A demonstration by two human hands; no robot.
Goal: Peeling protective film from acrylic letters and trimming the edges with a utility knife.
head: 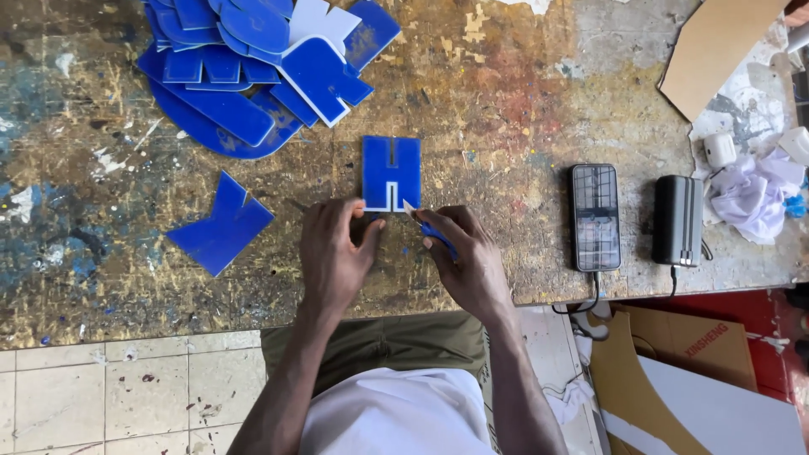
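Head view, looking straight down on a paint-stained workbench (522, 101). At its middle, a blue H-shaped letter (391, 173) with white edges, lying flat, its lower edge just above both hands. Left hand (333, 253) directly below the letter's lower left corner, fingers curled and nearly closed, fingertips pinching or pressing at that corner; exact grip hidden by the fingers. Right hand (468, 257) below and right of the letter, closed around a blue-handled craft knife (425, 223), blade tip touching the letter's lower right corner.

Up and left of the letter, a heap of blue cut-outs (253, 67), overlapping, some with white edges. Left and slightly below the letter, well apart, a single blue offcut (221, 226) with a notch in its upper edge. Right of the letter, a phone (596, 216) lying face up, cable running off the bench edge; further right, a black power bank (677, 221). Beyond that, crumpled white cloth (754, 194). Far up and right of the letter, a brown cardboard sheet (716, 46). Below the bench, tiled floor (126, 388) on the left side, more cardboard on the right.
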